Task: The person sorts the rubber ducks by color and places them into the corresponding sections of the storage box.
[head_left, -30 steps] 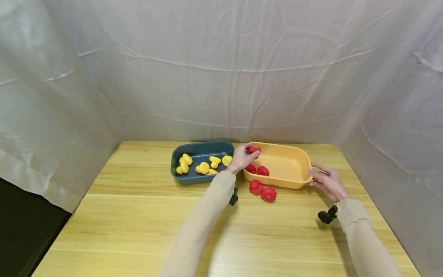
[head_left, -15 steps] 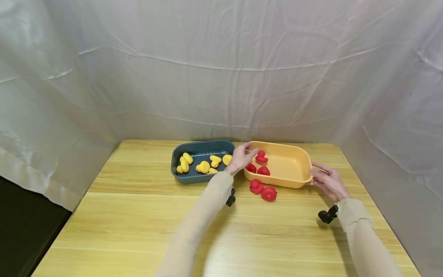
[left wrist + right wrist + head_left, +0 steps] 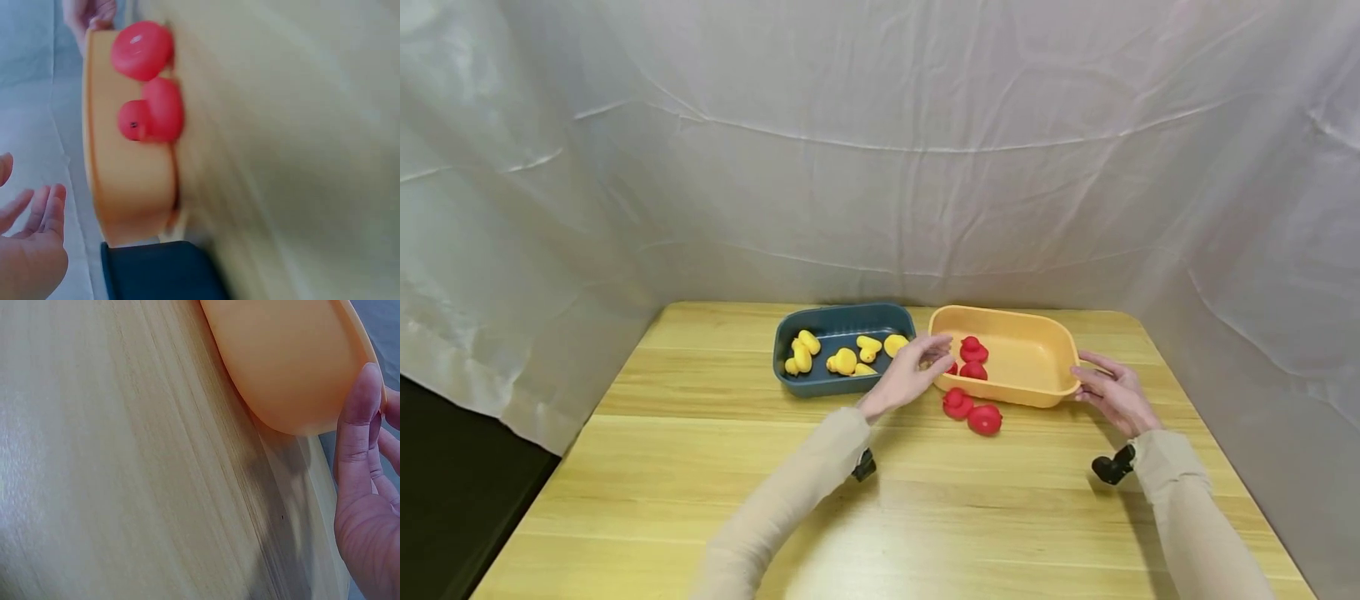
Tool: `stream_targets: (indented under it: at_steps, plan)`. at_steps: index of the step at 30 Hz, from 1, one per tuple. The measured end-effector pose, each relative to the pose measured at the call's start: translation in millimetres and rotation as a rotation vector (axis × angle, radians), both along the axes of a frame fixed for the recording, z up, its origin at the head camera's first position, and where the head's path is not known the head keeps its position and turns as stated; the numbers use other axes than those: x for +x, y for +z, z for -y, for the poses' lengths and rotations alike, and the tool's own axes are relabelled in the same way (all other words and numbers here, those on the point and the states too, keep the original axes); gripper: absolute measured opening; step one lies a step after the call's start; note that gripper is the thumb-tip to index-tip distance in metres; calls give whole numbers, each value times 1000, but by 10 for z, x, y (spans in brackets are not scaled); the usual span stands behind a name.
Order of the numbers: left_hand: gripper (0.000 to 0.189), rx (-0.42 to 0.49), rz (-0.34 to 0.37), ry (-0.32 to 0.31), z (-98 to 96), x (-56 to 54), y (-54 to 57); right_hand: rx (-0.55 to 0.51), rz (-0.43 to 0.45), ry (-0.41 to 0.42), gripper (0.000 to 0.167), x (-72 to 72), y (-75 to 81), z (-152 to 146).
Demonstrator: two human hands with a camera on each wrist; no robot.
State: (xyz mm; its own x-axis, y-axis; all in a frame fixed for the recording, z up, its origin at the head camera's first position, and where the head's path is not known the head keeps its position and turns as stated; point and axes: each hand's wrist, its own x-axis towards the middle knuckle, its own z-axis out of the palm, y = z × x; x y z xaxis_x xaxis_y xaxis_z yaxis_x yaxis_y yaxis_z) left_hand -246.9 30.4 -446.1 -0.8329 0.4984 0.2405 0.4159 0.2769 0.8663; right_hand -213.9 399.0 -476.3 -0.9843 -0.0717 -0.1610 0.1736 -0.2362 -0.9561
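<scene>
My left hand [image 3: 904, 377] hovers by the near left corner of the orange tub [image 3: 1037, 399], holding nothing, its fingers loosely bent. In the left wrist view the same hand [image 3: 31, 250] shows spread fingers. At the tub's right end my right hand [image 3: 1112, 394] pinches the rim; the right wrist view has the thumb [image 3: 361, 425] against the wall and fingers behind. Inside the tub are a red rubber duck [image 3: 974, 350], another red duck [image 3: 973, 371] and one partly hidden by my left hand. Two more red ducks, one [image 3: 957, 403] beside the other [image 3: 985, 420], sit on the table before it.
A dark blue tub [image 3: 827, 388] with several yellow rubber ducks [image 3: 842, 362] stands left of the orange one, close to it. Both are near the back edge of the wooden table [image 3: 700, 467]. A pale curtain [image 3: 880, 167] hangs behind and at the sides.
My left hand has let go of a red duck inside the orange tub, then drawn back toward me and left. That duck now lies by the others. My right hand keeps its place on the rim.
</scene>
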Motion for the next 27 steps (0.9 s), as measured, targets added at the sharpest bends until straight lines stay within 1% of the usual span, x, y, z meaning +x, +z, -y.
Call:
stream_targets:
  at_steps: [3, 5, 8, 11, 15, 22, 27]
  plan:
    - [39, -32, -69, -40, 83, 99, -72, 10, 4, -4, 35, 1, -5, -1]
    - [38, -48, -92, -65, 134, 154, -117, 9, 1, 0, 37, 2, -12, -6]
    - [37, -70, -92, -100, 202, 214, -182, 14, -6, -7, 39, -2, -19, -1]
    - [38, -98, -50, -133, 259, 259, -223, 9, -8, -3, 41, -12, -22, 0]
    - [41, -161, -21, -165, 293, 288, -261, 6, -7, -5, 39, -12, -20, 2]
    - [45, -245, -77, -202, 254, 293, -315, -10, -16, 5, 33, 4, -4, 0]
    - [50, -299, -80, -232, 224, 299, -342, 9, -3, -2, 35, 1, -9, 4]
